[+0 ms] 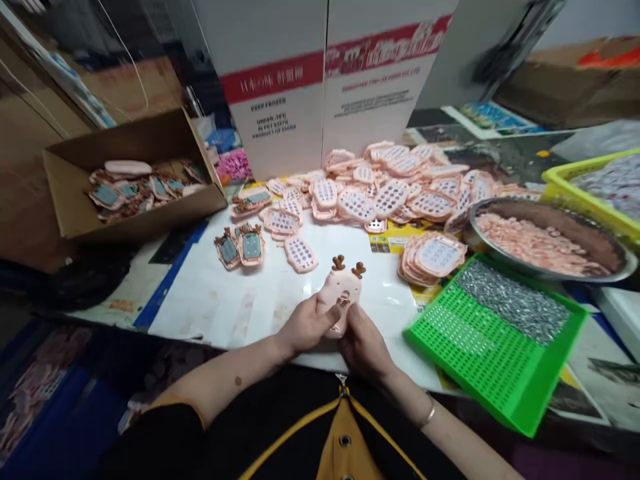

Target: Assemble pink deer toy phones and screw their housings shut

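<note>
Both of my hands hold a pink plastic toy shell (346,288) with brown antlers and a small animal face, close to the table's front edge. My left hand (306,327) grips its left side, thumb lying across the lower front. On the lower right side, my right hand (367,340) closes round it. Just beyond lies a loose pink keypad shell (301,255) with rows of dark buttons. Two antlered shells with grey-green screens (251,245) rest to the left. A stack of pink shells (433,257) stands to the right.
A heap of pink keypad shells (395,193) lies before a white carton (280,133). At left is a cardboard box (145,223) of antlered parts. On the right are a green basket (495,380) with small metal pieces, a metal bowl (623,267) of pink parts and a yellow basket (560,177).
</note>
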Demonstrator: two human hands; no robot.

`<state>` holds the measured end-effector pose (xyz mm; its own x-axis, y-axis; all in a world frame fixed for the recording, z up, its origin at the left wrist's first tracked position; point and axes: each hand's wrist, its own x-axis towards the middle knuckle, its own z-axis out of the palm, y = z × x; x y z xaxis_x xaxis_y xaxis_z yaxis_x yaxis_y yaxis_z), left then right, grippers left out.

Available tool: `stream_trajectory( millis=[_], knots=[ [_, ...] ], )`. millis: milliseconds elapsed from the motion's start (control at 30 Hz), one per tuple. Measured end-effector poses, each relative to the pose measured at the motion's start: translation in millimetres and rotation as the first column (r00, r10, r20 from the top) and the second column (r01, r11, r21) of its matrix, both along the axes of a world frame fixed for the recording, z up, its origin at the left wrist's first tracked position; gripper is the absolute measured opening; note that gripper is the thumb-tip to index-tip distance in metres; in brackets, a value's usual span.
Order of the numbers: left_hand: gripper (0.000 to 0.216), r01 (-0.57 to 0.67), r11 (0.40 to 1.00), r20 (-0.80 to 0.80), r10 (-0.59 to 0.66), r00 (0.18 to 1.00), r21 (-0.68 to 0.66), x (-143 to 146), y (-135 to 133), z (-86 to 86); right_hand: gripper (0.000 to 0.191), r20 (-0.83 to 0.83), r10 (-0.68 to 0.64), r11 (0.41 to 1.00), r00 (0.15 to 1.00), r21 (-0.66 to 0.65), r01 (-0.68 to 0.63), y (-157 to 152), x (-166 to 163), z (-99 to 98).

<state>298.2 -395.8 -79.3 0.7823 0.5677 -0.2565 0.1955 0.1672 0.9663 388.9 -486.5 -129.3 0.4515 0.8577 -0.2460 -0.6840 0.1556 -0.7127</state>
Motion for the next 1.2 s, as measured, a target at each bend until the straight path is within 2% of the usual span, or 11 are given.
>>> stream_trajectory(
  millis=[33,167,233,333,400,467,600,733,867,1033,1200],
  knots=[
    [0.065,-0.017,0.999,0.030,0.018,0.999,-0.042,-0.1,0.9,-1.9,0.049,-0.011,0.056,0.998,0.998,0.027,-0.056,1.5,0.4,-5.5],
    [0.055,-0.061,0.998,0.135,0.061,0.989,-0.007,3.4,10.7,-12.7,0.056,0.128,0.131,0.984,0.983,0.105,-0.144,10.2,5.0,-20.4],
    [0.050,-0.063,0.997,0.173,0.070,0.982,-0.045,6.1,16.1,-15.2,0.054,0.147,0.135,0.983,0.980,0.104,-0.151,10.1,7.6,-17.1],
    [0.056,-0.038,0.983,0.175,0.069,0.982,-0.177,9.3,22.6,-9.2,0.053,0.060,0.216,0.971,0.975,0.091,-0.221,2.6,10.2,-2.1],
    [0.069,-0.011,0.953,0.171,0.065,0.983,-0.301,12.9,26.1,-0.9,0.056,-0.023,0.302,0.952,0.953,0.060,-0.300,-3.6,12.9,8.2],
    [0.065,0.034,0.891,0.204,0.066,0.977,-0.452,19.5,28.3,5.9,0.058,-0.108,0.375,0.927,0.921,0.038,-0.373,-8.1,17.1,14.6],
    [0.045,-0.147,0.817,0.068,0.221,0.973,-0.558,35.0,22.5,9.0,0.054,-0.167,0.505,0.863,0.847,0.079,-0.499,-11.1,22.8,16.7],
    [0.030,-0.310,0.866,0.036,0.351,0.936,-0.393,42.1,9.2,7.0,0.060,-0.160,0.461,0.888,0.873,0.068,-0.456,-10.4,21.4,15.2],
    [0.020,-0.293,0.912,0.122,0.338,0.933,-0.288,44.2,2.3,9.4,0.057,-0.140,0.452,0.892,0.881,0.061,-0.448,-10.5,19.2,15.6],
    [0.024,-0.250,0.919,0.131,0.300,0.945,-0.306,45.8,4.8,10.9,0.058,-0.149,0.397,0.918,0.906,0.046,-0.395,-10.0,17.4,17.4],
    [0.052,-0.105,0.891,0.176,0.200,0.964,-0.442,35.4,10.1,4.1,0.048,-0.101,0.301,0.954,0.948,0.020,-0.300,-9.0,20.6,15.6]
  ],
)
